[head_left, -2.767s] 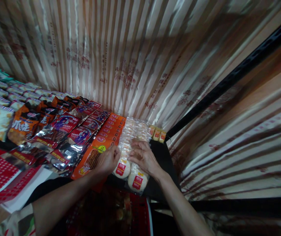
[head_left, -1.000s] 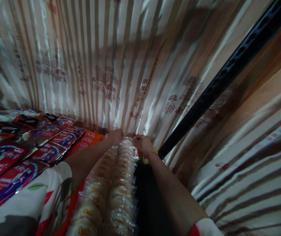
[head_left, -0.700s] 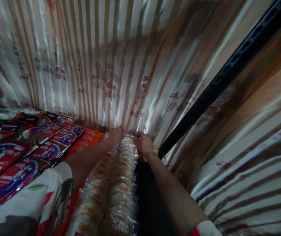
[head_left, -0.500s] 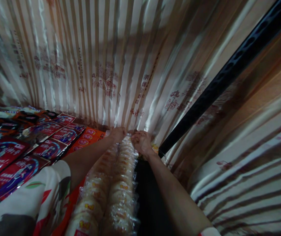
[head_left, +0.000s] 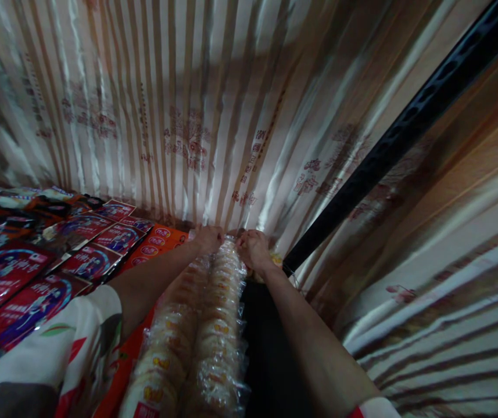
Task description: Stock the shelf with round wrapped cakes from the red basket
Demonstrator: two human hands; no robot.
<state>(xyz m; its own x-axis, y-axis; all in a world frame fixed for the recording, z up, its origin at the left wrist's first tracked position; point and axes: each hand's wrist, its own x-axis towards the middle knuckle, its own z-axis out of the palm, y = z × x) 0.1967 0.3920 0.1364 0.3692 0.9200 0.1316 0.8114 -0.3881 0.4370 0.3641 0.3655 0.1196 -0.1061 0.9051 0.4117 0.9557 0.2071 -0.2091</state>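
Two long rows of round, pale pastries in clear plastic wrap run away from me, a left row (head_left: pixel 161 360) and a right row (head_left: pixel 218 342). At their far end, by the curtain, my left hand (head_left: pixel 208 239) is closed on the left side of the right row's tip. My right hand (head_left: pixel 254 251) is closed on the other side of that tip, its fingers curled inward. Both hands touch or nearly touch the clear wrap there. What lies between the fingers is small, dark and partly hidden, so I cannot make it out.
Red and purple snack packets (head_left: pixel 52 296) lie to the left, beside an orange printed strip (head_left: pixel 161 235). A pale pleated curtain (head_left: pixel 196 116) hangs behind. A black perforated post (head_left: pixel 388 145) slants down at the right, near a dark surface (head_left: pixel 270 348) beside the rows.
My right hand has shifted very slightly, its fingers more tightly curled. My left hand stays in nearly the same place, and the pastry rows look unchanged.
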